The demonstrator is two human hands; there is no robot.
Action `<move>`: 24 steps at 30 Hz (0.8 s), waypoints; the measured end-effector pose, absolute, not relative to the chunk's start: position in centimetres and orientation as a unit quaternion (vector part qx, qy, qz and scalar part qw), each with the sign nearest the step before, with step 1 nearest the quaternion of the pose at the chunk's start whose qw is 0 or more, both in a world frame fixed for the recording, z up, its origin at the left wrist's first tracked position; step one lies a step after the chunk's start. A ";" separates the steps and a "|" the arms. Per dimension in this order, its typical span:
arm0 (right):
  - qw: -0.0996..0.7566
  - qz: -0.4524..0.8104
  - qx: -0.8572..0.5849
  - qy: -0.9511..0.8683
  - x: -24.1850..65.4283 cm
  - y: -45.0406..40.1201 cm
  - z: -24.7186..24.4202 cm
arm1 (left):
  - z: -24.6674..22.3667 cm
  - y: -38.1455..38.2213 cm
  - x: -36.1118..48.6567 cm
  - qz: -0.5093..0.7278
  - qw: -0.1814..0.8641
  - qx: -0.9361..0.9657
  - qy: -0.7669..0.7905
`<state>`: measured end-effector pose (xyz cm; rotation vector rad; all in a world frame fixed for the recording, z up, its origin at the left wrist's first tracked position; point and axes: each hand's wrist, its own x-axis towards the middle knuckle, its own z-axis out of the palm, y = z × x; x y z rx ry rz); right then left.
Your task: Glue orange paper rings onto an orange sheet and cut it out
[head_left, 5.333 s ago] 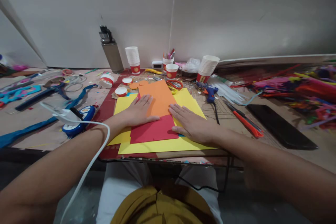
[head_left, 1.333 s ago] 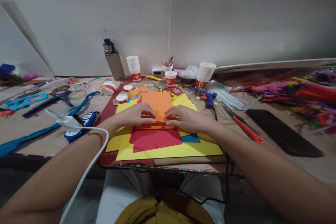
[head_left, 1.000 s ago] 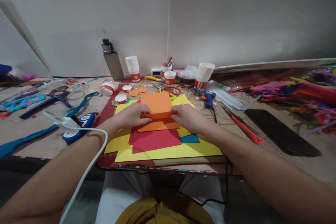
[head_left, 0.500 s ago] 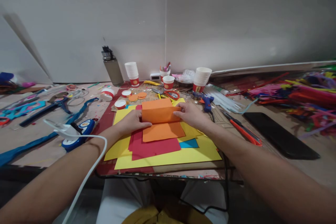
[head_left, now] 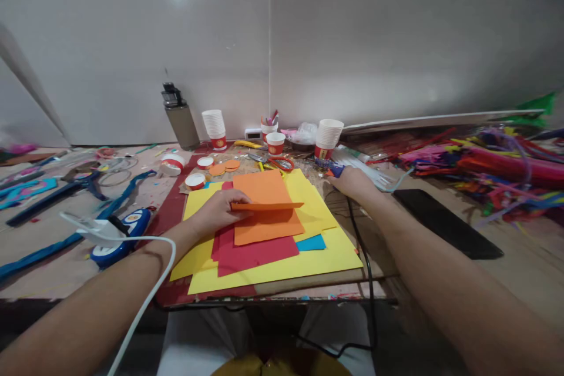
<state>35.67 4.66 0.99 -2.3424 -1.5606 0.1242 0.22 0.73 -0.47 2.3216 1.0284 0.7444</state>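
Observation:
My left hand [head_left: 222, 208] pinches the left end of a folded orange paper strip [head_left: 282, 207], which stands nearly edge-on above an orange sheet [head_left: 267, 232]. Under that sheet lie red paper [head_left: 259, 259], a bit of blue paper [head_left: 312, 243] and large yellow sheets [head_left: 339, 258]. Over to the right, my right hand [head_left: 351, 182] is closed around a blue glue gun [head_left: 335, 171], mostly covered by my fingers. Its black cord [head_left: 359, 235] runs down over the table edge.
Behind the paper stand cup stacks [head_left: 214, 129], [head_left: 328, 138], a single cup [head_left: 275, 144], red-handled scissors [head_left: 282, 163] and a bottle [head_left: 180, 120]. A power strip [head_left: 121, 238] with a white cable sits left. A phone [head_left: 447, 223] and colourful pipe cleaners [head_left: 497, 158] lie right.
My right hand has let go of the orange paper and moved right onto the glue gun. My left hand still holds the paper, now seen edge-on. The view has shifted slightly.

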 end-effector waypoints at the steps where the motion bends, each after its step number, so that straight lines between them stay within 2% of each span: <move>1: 0.163 0.056 -0.819 -0.547 35.5 4.9 0.8 | -0.5 0.7 0.3 0.271 0.234 0.856 0.374; 5: 0.217 0.102 -0.807 -0.540 34.9 5.5 0.8 | -0.7 0.3 0.5 0.277 0.162 0.867 0.381; 10: 0.354 0.166 -0.776 -0.496 35.3 5.3 1.2 | -0.7 0.0 0.4 0.397 0.007 0.834 0.382; 12: 0.422 0.184 -0.749 -0.477 35.1 5.0 1.8 | -0.6 0.0 0.3 0.371 -0.051 0.855 0.359; 15: 0.505 0.206 -0.695 -0.468 34.2 4.3 3.1 | -0.6 0.0 0.3 0.269 -0.102 0.904 0.316; 17: 0.553 0.234 -0.643 -0.475 33.3 3.6 4.0 | -0.6 -0.1 0.5 0.189 -0.093 0.938 0.274; 19: 0.610 0.291 -0.559 -0.481 32.4 2.9 4.6 | -0.5 -0.2 0.6 0.144 -0.041 0.955 0.255; 24: 0.601 0.341 -0.475 -0.545 30.7 1.3 4.6 | -0.2 0.0 0.7 0.234 0.136 0.854 0.444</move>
